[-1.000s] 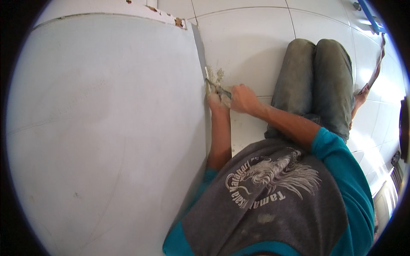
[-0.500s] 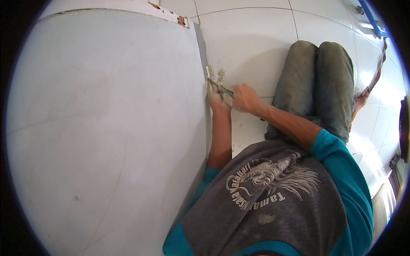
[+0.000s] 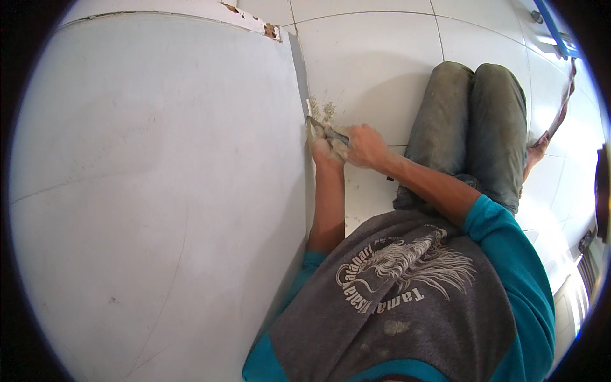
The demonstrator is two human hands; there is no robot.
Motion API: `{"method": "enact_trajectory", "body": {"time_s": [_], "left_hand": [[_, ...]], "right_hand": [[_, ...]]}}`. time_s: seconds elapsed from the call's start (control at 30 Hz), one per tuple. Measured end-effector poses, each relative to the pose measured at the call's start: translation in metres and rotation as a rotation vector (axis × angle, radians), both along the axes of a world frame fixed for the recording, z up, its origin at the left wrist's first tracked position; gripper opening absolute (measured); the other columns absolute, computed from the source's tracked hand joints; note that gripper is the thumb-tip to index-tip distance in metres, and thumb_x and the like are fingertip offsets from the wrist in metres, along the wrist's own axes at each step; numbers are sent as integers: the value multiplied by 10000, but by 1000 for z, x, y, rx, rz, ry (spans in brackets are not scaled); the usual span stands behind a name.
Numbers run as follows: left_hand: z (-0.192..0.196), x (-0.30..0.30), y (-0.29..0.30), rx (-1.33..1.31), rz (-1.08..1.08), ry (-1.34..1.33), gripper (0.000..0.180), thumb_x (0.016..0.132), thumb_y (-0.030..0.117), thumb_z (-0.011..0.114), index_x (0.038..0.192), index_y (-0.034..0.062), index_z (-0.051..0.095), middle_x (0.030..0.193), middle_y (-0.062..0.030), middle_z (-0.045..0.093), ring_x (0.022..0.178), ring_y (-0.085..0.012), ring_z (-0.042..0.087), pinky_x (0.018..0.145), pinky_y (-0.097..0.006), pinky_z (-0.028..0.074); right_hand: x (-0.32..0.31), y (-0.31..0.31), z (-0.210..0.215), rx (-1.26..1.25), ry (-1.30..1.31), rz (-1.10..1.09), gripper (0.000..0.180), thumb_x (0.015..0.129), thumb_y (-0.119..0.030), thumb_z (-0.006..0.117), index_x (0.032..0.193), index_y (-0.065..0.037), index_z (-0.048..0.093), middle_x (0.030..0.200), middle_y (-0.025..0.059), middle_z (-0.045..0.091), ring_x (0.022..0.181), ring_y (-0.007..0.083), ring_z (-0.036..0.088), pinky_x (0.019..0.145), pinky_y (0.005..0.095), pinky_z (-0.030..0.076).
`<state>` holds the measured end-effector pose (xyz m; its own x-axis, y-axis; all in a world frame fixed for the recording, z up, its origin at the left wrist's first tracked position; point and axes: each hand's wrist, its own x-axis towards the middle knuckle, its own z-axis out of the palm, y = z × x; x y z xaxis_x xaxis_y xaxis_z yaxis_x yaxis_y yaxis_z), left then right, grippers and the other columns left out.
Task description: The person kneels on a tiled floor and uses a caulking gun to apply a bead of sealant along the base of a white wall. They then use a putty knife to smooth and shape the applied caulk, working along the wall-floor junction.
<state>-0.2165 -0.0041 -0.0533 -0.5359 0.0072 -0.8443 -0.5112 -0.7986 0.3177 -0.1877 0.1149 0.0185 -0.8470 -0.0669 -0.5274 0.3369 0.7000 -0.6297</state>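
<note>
Along the right edge of a large pale grey panel (image 3: 191, 159), my two hands work close together. My right hand (image 3: 368, 146) is closed around the handle of a slim dark tool (image 3: 336, 134), perhaps a putty knife or scraper. Its tip reaches left to the panel's narrow edge. My left hand (image 3: 328, 150) sits just under the tool, fingers curled and coated in pale powder or paste; what lies in them cannot be made out. Greenish-grey crumbs (image 3: 328, 111) lie on the floor just beyond the hands.
White tiles (image 3: 369, 51) cover the floor. Chipped, damaged edging (image 3: 270, 30) shows at the panel's far corner. My bent legs (image 3: 468, 127) are to the right. At the far right are a blue frame part (image 3: 557, 32) and a long thin brown strip (image 3: 563, 105).
The tool's tip has shifted slightly left against the panel's edge. My hands stay in nearly the same place.
</note>
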Motion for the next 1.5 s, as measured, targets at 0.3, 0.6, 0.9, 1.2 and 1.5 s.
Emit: {"method": "enact_trajectory", "body": {"time_s": [0.3, 0.6, 0.9, 1.2, 1.5], "left_hand": [[17, -4, 4, 17, -18, 32, 402, 1154, 204, 351, 1516, 94, 486, 1478, -149, 555, 1284, -310, 611, 1058, -479, 561], [16, -3, 8, -41, 42, -35, 393, 1147, 155, 347, 1493, 39, 492, 1419, -154, 581, 1216, -299, 634, 1029, -469, 584], [41, -12, 18, -114, 9, -18, 364, 1144, 154, 341, 1447, 45, 512, 1377, -160, 593, 1133, -303, 662, 985, -455, 611], [27, -9, 10, -58, -1, -24, 370, 1153, 220, 350, 1460, 84, 504, 1361, -146, 601, 1149, -279, 660, 965, -446, 619], [21, -10, 12, -58, -38, -30, 455, 1175, 329, 260, 1458, 83, 517, 1419, -159, 576, 1259, -309, 602, 1086, -482, 534]], "right_hand": [[-4, 3, 8, -51, -19, -70, 345, 917, -342, 691, 1071, -43, 768, 915, 285, 732, 858, 498, 715, 814, 570, 588], [4, 5, 0, -14, -10, -16, 439, 916, -384, 706, 928, 53, 750, 896, 302, 724, 853, 487, 721, 801, 559, 591], [-8, 2, 13, -36, 18, -36, 425, 917, -373, 685, 1070, 19, 747, 887, 288, 727, 838, 486, 714, 811, 552, 582], [-6, 7, 13, -79, 48, -51, 388, 920, -376, 686, 1137, -63, 760, 895, 279, 728, 844, 485, 709, 808, 557, 578], [-11, 8, 16, -71, -14, -36, 414, 927, -372, 692, 1083, 8, 741, 896, 305, 719, 872, 482, 709, 838, 557, 564]]}}
